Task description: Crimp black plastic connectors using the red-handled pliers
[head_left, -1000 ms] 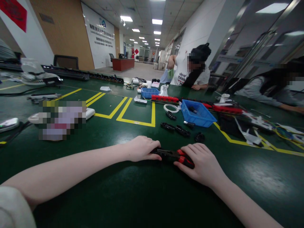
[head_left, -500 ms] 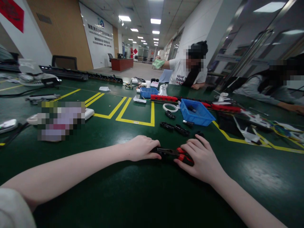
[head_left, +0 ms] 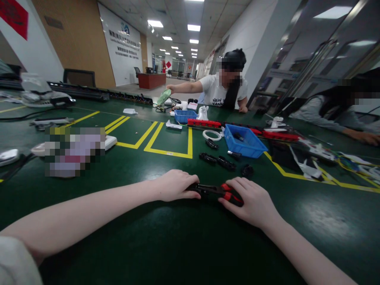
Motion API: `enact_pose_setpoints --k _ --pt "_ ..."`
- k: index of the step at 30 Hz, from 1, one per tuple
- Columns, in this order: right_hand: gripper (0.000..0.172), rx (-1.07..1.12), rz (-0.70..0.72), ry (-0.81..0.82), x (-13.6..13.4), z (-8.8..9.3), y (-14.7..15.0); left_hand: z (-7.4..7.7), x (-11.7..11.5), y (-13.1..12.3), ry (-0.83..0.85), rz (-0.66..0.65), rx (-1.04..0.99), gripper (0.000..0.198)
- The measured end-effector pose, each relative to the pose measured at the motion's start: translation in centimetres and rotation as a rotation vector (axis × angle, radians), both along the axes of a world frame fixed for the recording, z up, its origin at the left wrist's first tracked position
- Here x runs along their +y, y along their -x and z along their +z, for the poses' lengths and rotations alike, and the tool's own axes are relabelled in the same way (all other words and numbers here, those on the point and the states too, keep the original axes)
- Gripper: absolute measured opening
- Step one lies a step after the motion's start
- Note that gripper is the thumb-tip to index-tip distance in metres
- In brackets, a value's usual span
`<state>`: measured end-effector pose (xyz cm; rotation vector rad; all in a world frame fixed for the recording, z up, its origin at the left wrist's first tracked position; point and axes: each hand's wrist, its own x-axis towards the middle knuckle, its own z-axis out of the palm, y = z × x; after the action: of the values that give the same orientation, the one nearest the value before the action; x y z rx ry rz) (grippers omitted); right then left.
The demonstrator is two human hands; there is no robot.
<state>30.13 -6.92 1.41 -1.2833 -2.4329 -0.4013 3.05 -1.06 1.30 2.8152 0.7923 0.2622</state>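
Observation:
A black and red hand tool (head_left: 216,190) lies on the green table (head_left: 184,241) between my two hands. My left hand (head_left: 176,184) is closed over its black end, fingers curled down around it. My right hand (head_left: 251,202) grips the red-handled end, fingers wrapped over it. Several small black parts (head_left: 218,160) lie just beyond the tool. A blue bin (head_left: 245,141) stands behind them, with a white ring (head_left: 213,135) to its left.
Yellow lines (head_left: 168,151) mark the table. A long red and black strip (head_left: 237,127) runs behind the bin. A second blue bin (head_left: 184,115) is farther back. One person across the table reaches left with a green object (head_left: 164,97); another sits at right (head_left: 335,109).
My hands and the tool have stayed almost still; my right fingers closed in on the red handle. The person across the table stretched an arm leftward, lowering a green object.

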Motion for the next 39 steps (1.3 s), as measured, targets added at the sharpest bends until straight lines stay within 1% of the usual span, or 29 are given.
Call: enact_pose_setpoints --k 3,15,19,24,29,36,39 --pt "0.037 0.016 0.008 0.044 -0.14 -0.15 0.18 -0.11 0.07 0.06 0.006 -0.013 -0.012 0.038" --pt "0.034 0.08 0.047 0.088 -0.69 0.27 0.69 0.21 -0.13 0.05 -0.001 -0.004 -0.002 0.038" --pt "0.036 0.089 0.046 0.079 -0.71 0.08 0.52 0.12 -0.03 0.1 0.028 -0.013 -0.007 0.038" --pt "0.041 0.09 0.057 0.054 -0.43 -0.2 0.16 0.27 -0.21 0.01 -0.011 0.003 0.011 0.038" --pt "0.042 0.068 0.066 0.037 -0.39 0.01 0.12 0.32 -0.3 -0.06 -0.013 0.004 0.01 0.039" --pt "0.041 0.061 0.062 0.002 -0.83 0.2 0.68 0.0 0.01 -0.04 -0.014 0.0 0.002 0.039" --pt "0.035 0.057 0.054 0.02 -0.85 0.29 0.82 -0.01 0.02 -0.06 -0.011 -0.001 0.0 0.039"
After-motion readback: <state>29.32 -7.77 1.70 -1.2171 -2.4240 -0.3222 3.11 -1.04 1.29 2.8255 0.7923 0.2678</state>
